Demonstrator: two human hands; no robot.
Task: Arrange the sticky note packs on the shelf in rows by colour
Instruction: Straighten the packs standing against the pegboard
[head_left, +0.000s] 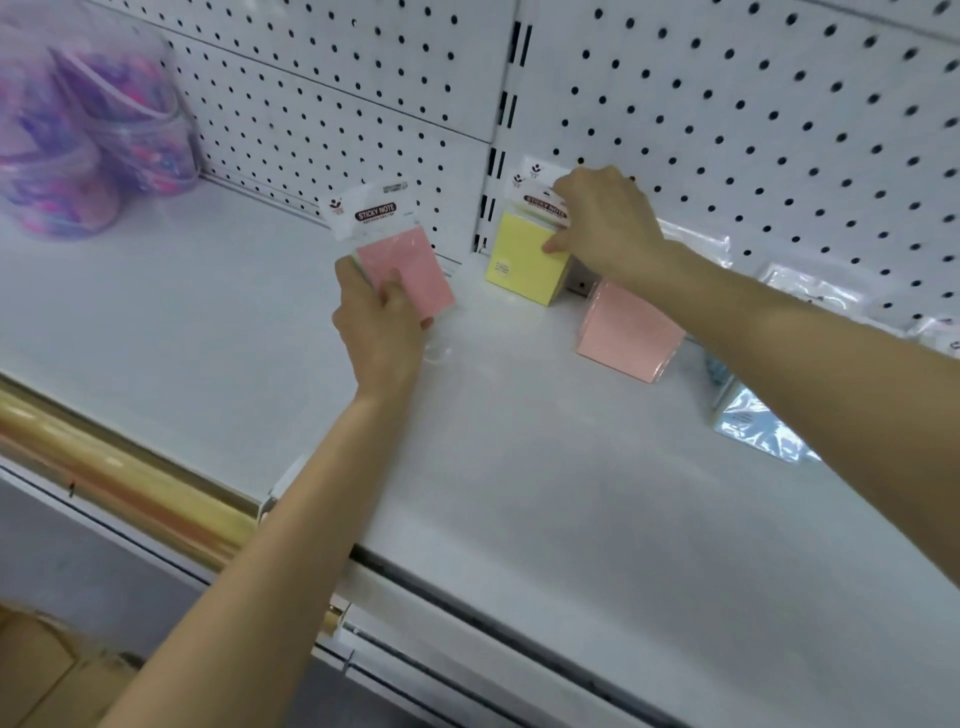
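My left hand (382, 325) holds a pink sticky note pack (415, 270) upright above the white shelf (519, 493), its label card pointing up. A yellow pack (522, 262) stands against the pegboard at the back, and my right hand (605, 221) grips its top edge and label. Another pink pack (626, 332) lies flat on the shelf just right of the yellow one, partly under my right forearm. A blue pack (753, 421) lies farther right, partly hidden by that arm.
Clear tubs with pink and purple contents (88, 135) stand at the shelf's back left. More clear-wrapped packs (810, 291) lean on the pegboard (753, 130) at the right. A gold rail (119, 478) runs along the front edge at the left.
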